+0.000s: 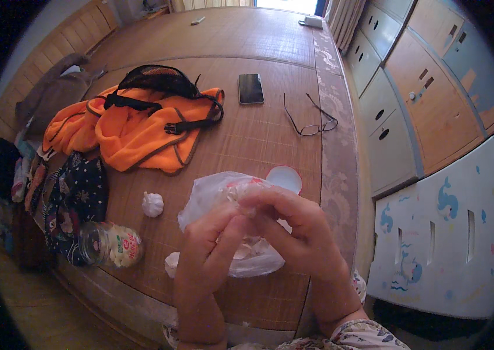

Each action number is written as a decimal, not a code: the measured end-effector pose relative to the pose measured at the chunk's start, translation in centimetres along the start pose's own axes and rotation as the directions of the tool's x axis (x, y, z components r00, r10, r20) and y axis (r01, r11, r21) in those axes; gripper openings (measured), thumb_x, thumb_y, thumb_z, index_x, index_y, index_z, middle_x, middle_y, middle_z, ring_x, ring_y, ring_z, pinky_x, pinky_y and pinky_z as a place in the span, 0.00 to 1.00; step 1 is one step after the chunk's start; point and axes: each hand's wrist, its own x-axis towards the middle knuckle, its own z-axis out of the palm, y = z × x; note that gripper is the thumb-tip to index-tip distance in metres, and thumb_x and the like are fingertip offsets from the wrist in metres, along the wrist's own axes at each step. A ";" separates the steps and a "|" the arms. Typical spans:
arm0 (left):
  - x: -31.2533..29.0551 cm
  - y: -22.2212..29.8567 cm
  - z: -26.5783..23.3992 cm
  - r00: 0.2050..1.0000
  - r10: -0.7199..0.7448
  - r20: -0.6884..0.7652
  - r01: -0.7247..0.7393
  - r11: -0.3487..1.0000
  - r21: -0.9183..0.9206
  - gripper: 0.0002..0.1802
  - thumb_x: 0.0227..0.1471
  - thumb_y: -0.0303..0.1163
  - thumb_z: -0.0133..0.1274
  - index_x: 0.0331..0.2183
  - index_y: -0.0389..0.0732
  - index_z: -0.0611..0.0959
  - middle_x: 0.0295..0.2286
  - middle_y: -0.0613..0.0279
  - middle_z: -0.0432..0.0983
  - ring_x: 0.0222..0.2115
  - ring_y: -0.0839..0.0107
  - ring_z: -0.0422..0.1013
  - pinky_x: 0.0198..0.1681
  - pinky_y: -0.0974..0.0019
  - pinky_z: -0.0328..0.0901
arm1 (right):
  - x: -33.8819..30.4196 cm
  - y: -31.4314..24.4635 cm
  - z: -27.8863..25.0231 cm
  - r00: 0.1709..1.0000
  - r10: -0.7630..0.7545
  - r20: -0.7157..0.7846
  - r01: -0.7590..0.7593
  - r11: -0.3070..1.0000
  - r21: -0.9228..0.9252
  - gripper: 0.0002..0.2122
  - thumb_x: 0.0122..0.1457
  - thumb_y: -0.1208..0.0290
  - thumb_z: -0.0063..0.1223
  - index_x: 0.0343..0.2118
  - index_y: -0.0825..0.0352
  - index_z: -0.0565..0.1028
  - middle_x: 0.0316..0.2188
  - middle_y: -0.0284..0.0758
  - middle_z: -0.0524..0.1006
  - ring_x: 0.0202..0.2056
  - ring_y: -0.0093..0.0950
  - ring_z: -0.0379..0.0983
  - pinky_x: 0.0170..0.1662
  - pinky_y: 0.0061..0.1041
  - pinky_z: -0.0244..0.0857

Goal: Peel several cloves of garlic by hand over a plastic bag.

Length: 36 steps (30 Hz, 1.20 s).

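My left hand (213, 239) and my right hand (300, 228) meet over a white plastic bag (201, 195), fingertips pinched together. Whatever is between the fingers is hidden or too small to name. Papery garlic skins (248, 247) lie on the bag below my hands. A whole garlic bulb (153, 205) sits left of the bag. Another pale piece, apparently garlic (171, 264), is partly covered by my left wrist. Farther left, a clear glass jar (110, 245) holding pale cloves lies on its side. A round white lid with a red rim (284, 178) rests beyond my right hand.
The woven mat (241, 140) bears an orange cloth with black straps (142, 125), a phone (251, 88) and eyeglasses (310, 123). A dark patterned cloth bag (76, 192) is beside the jar. Drawers with whale pictures (433, 233) stand at the right.
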 end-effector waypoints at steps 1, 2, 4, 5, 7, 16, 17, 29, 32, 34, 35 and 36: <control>0.0 -0.1 -0.1 1.000 -0.001 -0.005 0.000 1.000 -0.019 0.12 0.61 0.28 0.46 0.37 0.30 0.80 0.31 0.59 0.78 0.33 0.75 0.73 0.37 0.69 0.66 | 0.1 0.1 0.1 1.000 0.000 0.002 0.000 1.000 0.004 0.09 0.59 0.82 0.50 0.43 0.72 0.74 0.34 0.40 0.79 0.34 0.29 0.78 0.35 0.26 0.70; -0.1 0.0 -0.3 1.000 -0.003 -0.008 0.002 1.000 -0.016 0.12 0.61 0.28 0.46 0.37 0.30 0.80 0.31 0.59 0.78 0.33 0.75 0.73 0.37 0.69 0.66 | 0.1 0.1 0.2 1.000 0.001 0.008 -0.001 1.000 0.013 0.10 0.59 0.82 0.50 0.43 0.72 0.74 0.35 0.41 0.79 0.35 0.31 0.78 0.37 0.27 0.70; 0.0 0.1 -0.5 0.999 -0.035 0.010 0.035 0.999 -0.011 0.11 0.61 0.27 0.46 0.38 0.30 0.80 0.30 0.60 0.78 0.33 0.76 0.73 0.37 0.70 0.66 | 0.2 0.0 0.2 1.000 0.002 0.013 -0.002 1.000 0.019 0.10 0.58 0.82 0.50 0.43 0.72 0.74 0.35 0.42 0.78 0.36 0.33 0.77 0.39 0.29 0.70; 0.1 0.1 -0.4 0.999 -0.032 0.012 0.032 0.999 -0.013 0.11 0.61 0.27 0.46 0.38 0.30 0.80 0.30 0.60 0.78 0.33 0.76 0.73 0.37 0.70 0.66 | 0.3 -0.1 0.1 0.999 -0.029 0.024 0.030 0.998 -0.048 0.10 0.58 0.81 0.50 0.43 0.71 0.74 0.37 0.42 0.78 0.38 0.36 0.77 0.41 0.31 0.69; 0.2 0.1 -0.1 1.000 0.010 -0.020 -0.010 1.000 -0.011 0.15 0.63 0.32 0.43 0.32 0.33 0.81 0.28 0.64 0.77 0.32 0.79 0.70 0.37 0.73 0.64 | 0.4 -0.2 -0.1 0.997 -0.061 0.038 0.064 0.992 -0.112 0.11 0.57 0.81 0.50 0.43 0.71 0.74 0.38 0.43 0.77 0.40 0.39 0.76 0.44 0.33 0.68; 0.1 1.6 0.0 0.996 -0.028 -0.085 0.040 0.990 0.132 0.14 0.60 0.33 0.46 0.34 0.32 0.81 0.25 0.64 0.75 0.29 0.77 0.69 0.33 0.70 0.63 | 0.4 0.4 0.1 0.972 -0.228 0.059 0.235 0.952 -0.195 0.13 0.54 0.78 0.56 0.43 0.69 0.74 0.40 0.43 0.76 0.42 0.43 0.75 0.46 0.37 0.69; 0.1 1.6 0.0 0.997 -0.011 -0.075 0.020 0.992 0.128 0.14 0.60 0.33 0.46 0.34 0.32 0.81 0.25 0.64 0.75 0.29 0.77 0.69 0.33 0.70 0.63 | 0.4 0.7 -0.1 0.954 -0.289 0.079 0.299 0.918 -0.260 0.13 0.54 0.78 0.56 0.43 0.70 0.74 0.40 0.43 0.76 0.42 0.43 0.75 0.45 0.36 0.70; -0.1 0.3 -0.7 0.997 -0.072 0.014 0.072 0.997 0.033 0.12 0.58 0.32 0.48 0.33 0.33 0.81 0.27 0.64 0.76 0.30 0.78 0.70 0.35 0.72 0.64 | 0.5 -0.4 -0.5 0.913 -0.389 0.125 0.408 0.848 -0.338 0.13 0.50 0.80 0.56 0.41 0.73 0.75 0.38 0.42 0.77 0.40 0.39 0.77 0.42 0.32 0.72; -0.2 0.5 -0.6 0.996 -0.089 -0.024 0.091 0.994 0.064 0.12 0.58 0.33 0.51 0.33 0.33 0.82 0.26 0.64 0.77 0.29 0.78 0.72 0.34 0.71 0.65 | 0.4 -0.3 -0.9 0.928 -0.335 0.164 0.372 0.863 -0.342 0.14 0.53 0.82 0.57 0.44 0.71 0.77 0.43 0.44 0.78 0.45 0.40 0.77 0.49 0.34 0.72; -0.1 0.5 -0.6 0.997 -0.072 -0.035 0.076 0.988 0.138 0.13 0.58 0.34 0.52 0.33 0.33 0.82 0.25 0.64 0.78 0.28 0.77 0.72 0.33 0.71 0.65 | 0.4 0.0 -0.9 0.923 -0.334 0.188 0.383 0.839 -0.387 0.13 0.53 0.81 0.56 0.44 0.72 0.77 0.43 0.45 0.78 0.44 0.40 0.78 0.48 0.33 0.72; -0.1 0.6 -0.6 0.997 -0.073 -0.036 0.077 0.987 0.139 0.13 0.58 0.34 0.52 0.33 0.33 0.82 0.25 0.64 0.78 0.28 0.77 0.72 0.33 0.71 0.65 | 0.4 0.1 -1.0 0.923 -0.335 0.188 0.383 0.840 -0.385 0.13 0.53 0.81 0.56 0.44 0.72 0.77 0.43 0.45 0.78 0.44 0.40 0.78 0.48 0.33 0.72; -0.1 0.6 -0.6 0.996 -0.081 -0.041 0.086 0.986 0.143 0.13 0.58 0.34 0.52 0.32 0.33 0.82 0.25 0.64 0.77 0.28 0.77 0.72 0.33 0.72 0.65 | 0.4 0.2 -1.0 0.922 -0.331 0.200 0.385 0.828 -0.407 0.13 0.53 0.81 0.55 0.44 0.72 0.76 0.43 0.45 0.78 0.44 0.40 0.78 0.48 0.33 0.72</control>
